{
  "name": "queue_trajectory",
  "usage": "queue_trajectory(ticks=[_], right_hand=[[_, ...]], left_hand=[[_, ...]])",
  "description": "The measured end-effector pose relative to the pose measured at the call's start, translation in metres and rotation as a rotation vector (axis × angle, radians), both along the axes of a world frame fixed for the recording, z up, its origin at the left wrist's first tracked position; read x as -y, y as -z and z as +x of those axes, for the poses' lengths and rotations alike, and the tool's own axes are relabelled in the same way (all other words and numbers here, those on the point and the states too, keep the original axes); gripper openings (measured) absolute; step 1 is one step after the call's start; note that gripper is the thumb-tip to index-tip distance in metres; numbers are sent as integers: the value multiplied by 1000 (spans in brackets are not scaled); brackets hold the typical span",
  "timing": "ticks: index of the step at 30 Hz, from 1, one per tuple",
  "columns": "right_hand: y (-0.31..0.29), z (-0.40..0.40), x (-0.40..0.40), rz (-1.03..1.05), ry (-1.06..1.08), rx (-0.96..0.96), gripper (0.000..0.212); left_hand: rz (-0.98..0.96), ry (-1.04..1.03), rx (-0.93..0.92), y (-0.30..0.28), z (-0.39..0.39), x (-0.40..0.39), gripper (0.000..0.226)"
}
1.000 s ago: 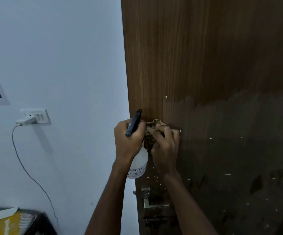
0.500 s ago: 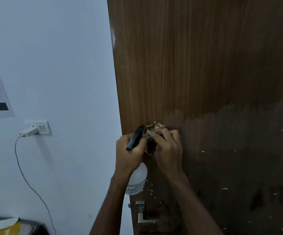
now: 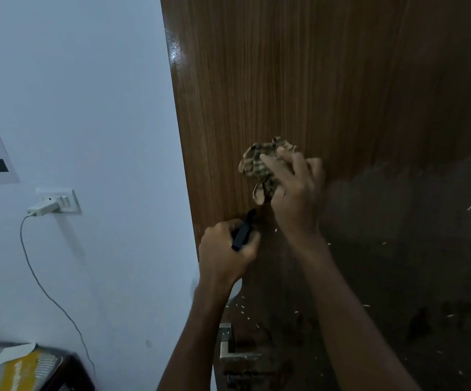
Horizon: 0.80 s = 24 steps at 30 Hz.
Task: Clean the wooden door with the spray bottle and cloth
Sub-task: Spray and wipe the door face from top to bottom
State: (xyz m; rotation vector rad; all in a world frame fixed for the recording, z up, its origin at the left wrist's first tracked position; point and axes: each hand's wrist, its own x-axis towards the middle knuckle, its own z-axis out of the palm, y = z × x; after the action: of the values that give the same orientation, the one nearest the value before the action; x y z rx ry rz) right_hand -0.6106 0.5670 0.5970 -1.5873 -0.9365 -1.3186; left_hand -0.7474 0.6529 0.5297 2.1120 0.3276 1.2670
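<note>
Crumpled checked cloth (image 3: 259, 162) against wooden door (image 3: 313, 80)

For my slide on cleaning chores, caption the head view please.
Right hand wipes the wooden door with a crumpled cloth; left hand grips the spray bottle.

Dim, bluish light is falling across the white wall (image 3: 87, 108); a small glare spot is shining on the wooden door (image 3: 285, 80) edge above the left hand (image 3: 226, 258). The door's lower right is sinking into shadow. Frame edges are bending slightly; the right hand (image 3: 296, 190) is blurring.
</note>
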Motion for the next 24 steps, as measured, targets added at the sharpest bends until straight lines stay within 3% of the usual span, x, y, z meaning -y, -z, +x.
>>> queue_trajectory(ticks=[4,6,12,16,19,24], right_hand=[[97,-10,-6,-90,8,19,35],[118,-14,-1,-171,-13,20,33],[25,-23,-26,-84,-75,-16,32],[46,-11,-20,-172,-76,90,33],[83,-3,12,-192,-61,-13,34],[8,7,24,16,-50,-88,45]], left_hand=[[-139,106,145,-5,2,0,29],[-182,126,186,-9,3,1,27],[-90,136,242,-29,5,-1,36],[-84,122,206,-42,2,-10,37],[-47,162,146,-44,7,-11,36],[-18,221,95,-49,26,-4,32]])
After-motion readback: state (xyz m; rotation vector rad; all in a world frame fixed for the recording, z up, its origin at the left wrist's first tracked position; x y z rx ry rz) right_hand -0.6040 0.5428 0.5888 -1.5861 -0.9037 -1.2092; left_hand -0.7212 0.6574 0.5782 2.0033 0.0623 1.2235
